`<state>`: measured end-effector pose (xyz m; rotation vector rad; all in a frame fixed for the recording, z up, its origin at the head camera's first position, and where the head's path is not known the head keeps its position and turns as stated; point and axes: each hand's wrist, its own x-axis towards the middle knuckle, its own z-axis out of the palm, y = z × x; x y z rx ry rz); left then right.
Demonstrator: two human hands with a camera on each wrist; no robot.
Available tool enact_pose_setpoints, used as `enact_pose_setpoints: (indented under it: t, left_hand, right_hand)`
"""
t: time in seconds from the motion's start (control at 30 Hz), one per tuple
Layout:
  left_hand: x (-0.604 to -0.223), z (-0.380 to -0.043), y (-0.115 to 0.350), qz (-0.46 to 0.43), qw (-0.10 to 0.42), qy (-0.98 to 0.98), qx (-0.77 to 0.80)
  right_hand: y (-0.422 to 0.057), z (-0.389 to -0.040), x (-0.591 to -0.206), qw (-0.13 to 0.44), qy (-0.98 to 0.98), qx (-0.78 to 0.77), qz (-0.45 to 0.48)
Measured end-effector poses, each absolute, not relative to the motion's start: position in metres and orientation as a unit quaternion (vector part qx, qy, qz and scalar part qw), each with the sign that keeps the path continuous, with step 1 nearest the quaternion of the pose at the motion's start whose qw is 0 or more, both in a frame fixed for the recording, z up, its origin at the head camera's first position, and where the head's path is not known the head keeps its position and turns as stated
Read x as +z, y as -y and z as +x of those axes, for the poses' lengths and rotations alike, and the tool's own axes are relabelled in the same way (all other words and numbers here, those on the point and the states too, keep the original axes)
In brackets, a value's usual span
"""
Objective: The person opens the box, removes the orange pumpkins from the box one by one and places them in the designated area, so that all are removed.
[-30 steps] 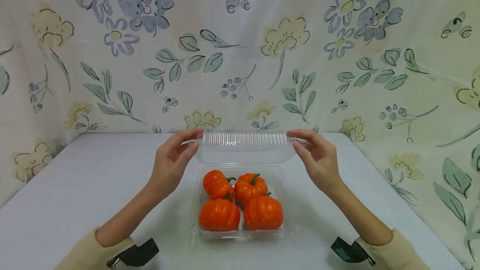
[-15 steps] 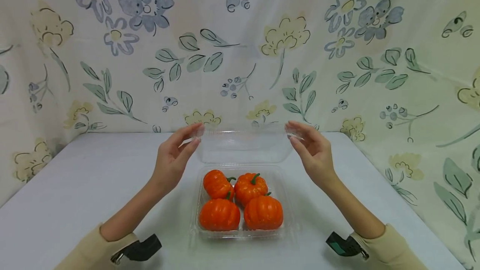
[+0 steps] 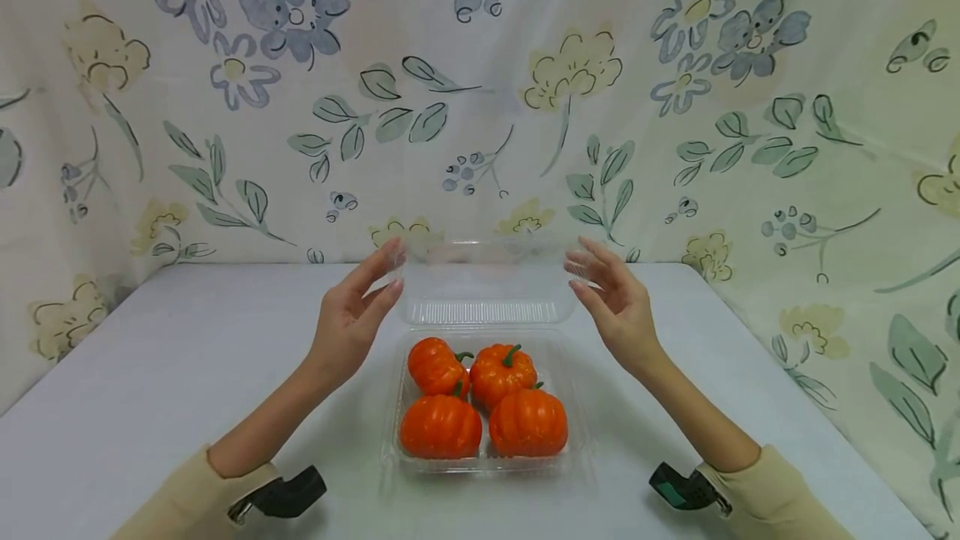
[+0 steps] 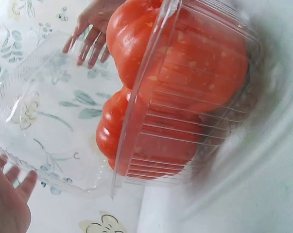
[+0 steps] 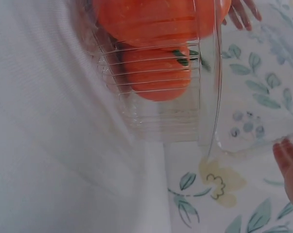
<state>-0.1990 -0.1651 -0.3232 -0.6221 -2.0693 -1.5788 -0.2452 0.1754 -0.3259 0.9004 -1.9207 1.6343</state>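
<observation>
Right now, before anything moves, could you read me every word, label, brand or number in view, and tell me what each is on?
There are none that I can read.
Box and lid: clear plastic, no label visible.
Pumpkins: no sticker or lettering visible.
Cloth: only plant drawings, no writing visible.
Black gadgets at the wrists: too small and dark to tell whether they bear any marking.
</observation>
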Motion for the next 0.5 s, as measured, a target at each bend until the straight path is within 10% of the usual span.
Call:
enact_pose_setpoints:
  t: [0.5]
  left_hand:
    - [-0.339, -0.208, 0.17, -0.206, 0.193, 0.78, -0.559]
  right_hand:
    - [-0.179, -0.25, -0.338, 0.191, 0.729, 0.587, 0.297]
